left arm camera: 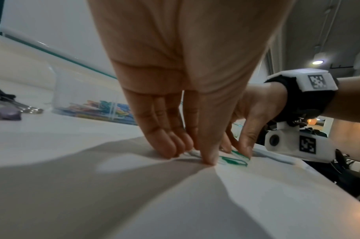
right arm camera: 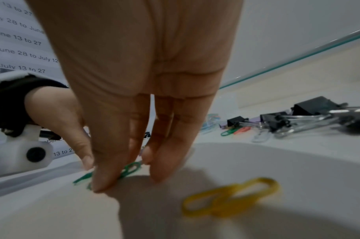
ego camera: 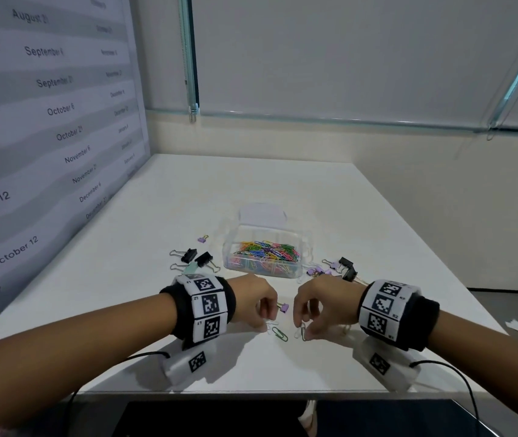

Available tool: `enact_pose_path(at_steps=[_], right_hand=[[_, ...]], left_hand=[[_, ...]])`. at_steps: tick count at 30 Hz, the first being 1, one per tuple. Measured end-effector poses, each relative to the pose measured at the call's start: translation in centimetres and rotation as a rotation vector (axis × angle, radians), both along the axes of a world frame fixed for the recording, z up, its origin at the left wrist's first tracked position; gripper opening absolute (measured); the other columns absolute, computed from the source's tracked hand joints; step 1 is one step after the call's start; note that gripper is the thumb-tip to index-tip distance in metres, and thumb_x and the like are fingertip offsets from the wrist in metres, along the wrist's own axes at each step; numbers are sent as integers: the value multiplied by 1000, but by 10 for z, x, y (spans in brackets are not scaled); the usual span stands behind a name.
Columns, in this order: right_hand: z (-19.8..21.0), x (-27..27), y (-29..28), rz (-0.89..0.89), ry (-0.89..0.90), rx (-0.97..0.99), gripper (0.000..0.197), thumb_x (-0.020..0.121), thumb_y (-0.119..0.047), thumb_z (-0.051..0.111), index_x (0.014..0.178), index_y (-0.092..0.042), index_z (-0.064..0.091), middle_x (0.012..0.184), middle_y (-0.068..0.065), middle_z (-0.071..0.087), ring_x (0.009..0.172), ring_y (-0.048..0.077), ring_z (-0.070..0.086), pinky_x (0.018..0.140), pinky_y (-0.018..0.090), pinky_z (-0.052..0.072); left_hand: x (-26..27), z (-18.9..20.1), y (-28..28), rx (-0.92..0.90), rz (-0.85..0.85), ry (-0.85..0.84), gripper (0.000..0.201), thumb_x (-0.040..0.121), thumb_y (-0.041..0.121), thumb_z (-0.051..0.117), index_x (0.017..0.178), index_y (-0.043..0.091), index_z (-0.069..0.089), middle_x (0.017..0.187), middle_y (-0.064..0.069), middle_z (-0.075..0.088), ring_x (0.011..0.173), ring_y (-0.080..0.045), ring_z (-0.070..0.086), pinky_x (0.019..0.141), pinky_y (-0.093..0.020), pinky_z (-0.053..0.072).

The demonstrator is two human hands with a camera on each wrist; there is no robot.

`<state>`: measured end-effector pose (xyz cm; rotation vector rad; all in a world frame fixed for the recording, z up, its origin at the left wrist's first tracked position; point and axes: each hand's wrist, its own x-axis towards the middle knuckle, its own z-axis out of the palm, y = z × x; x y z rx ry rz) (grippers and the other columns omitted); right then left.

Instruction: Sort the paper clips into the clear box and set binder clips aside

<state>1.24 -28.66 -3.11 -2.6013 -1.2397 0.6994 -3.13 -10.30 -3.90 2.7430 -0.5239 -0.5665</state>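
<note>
Paper clips (ego camera: 280, 334) under both hands' fingertips, table (ego camera: 377, 247)

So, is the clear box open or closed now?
Open. In the head view the lid of the clear box stands tilted back behind it, and the coloured paper clips inside lie uncovered.
</note>
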Motion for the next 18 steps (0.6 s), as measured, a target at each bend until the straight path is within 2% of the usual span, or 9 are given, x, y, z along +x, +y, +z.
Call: enact_pose_path(at_steps=[3, 6, 8, 10, 12, 14, 16, 18], right_hand=[[-1, 0, 3, 15, -8, -42, 19, 75, -26, 75, 89, -14, 71, 79, -11, 56, 76, 7, 55, 65, 13, 40], [-2, 0, 4, 21, 1, -72, 11, 77, -26, 72, 80, -17, 66, 86, -1, 66, 78, 10, 58, 66, 16, 42], [-2, -2, 4, 26, 0, -83, 9, 78, -26, 70, 78, -21, 63, 82, -2, 66, 76, 9, 57, 68, 19, 44], [-2, -2, 3, 29, 5, -83, 8, 79, -25, 69, 79, -19, 65, 77, -6, 63, 74, 9, 57, 71, 22, 46], [-2, -2, 2, 27, 19, -69, 6, 79, -22, 68, 81, -17, 65, 73, -7, 61, 71, 8, 56, 69, 20, 45], [-2, -1, 0, 22, 26, -56, 4, 80, -20, 68, 82, -19, 64, 70, -10, 59, 68, 6, 55, 63, 12, 41], [-2, 0, -2, 10, 11, -52, 7, 80, -19, 67, 87, -17, 66, 71, -9, 60, 64, 2, 53, 59, 6, 37], [-3, 2, -5, 0, -8, -60, 10, 80, -19, 66, 89, -15, 68, 76, -4, 64, 67, 5, 55, 63, 10, 40]], left_hand=[[-1, -2, -5, 3, -26, -8, 17, 81, 18, 67, 96, 12, 67, 104, -6, 69, 77, -9, 51, 60, -7, 35], [-1, -1, -8, 46, -54, -14, 16, 83, 18, 65, 96, 11, 67, 103, -7, 69, 77, -9, 52, 61, -17, 39], [-3, 0, -10, 85, -75, -24, 16, 84, 17, 62, 97, 10, 67, 102, -7, 69, 77, -11, 51, 68, -19, 38], [-5, 0, -11, 113, -96, -54, 12, 84, 14, 58, 90, 11, 67, 93, -9, 69, 73, -14, 50, 69, -21, 37], [-7, -1, -12, 161, -111, -103, 11, 83, 12, 52, 78, 15, 62, 80, -10, 64, 70, -19, 47, 67, -23, 37], [-7, -1, -14, 236, -125, -121, 11, 84, 12, 49, 81, 12, 60, 88, -12, 65, 74, -25, 49, 68, -26, 36], [-4, 1, -16, 284, -144, -117, 17, 86, 11, 50, 93, 5, 64, 102, -15, 65, 81, -27, 50, 69, -27, 34], [-1, 3, -16, 289, -160, -123, 20, 86, 11, 50, 100, 3, 63, 108, -15, 65, 90, -30, 55, 71, -30, 36]])
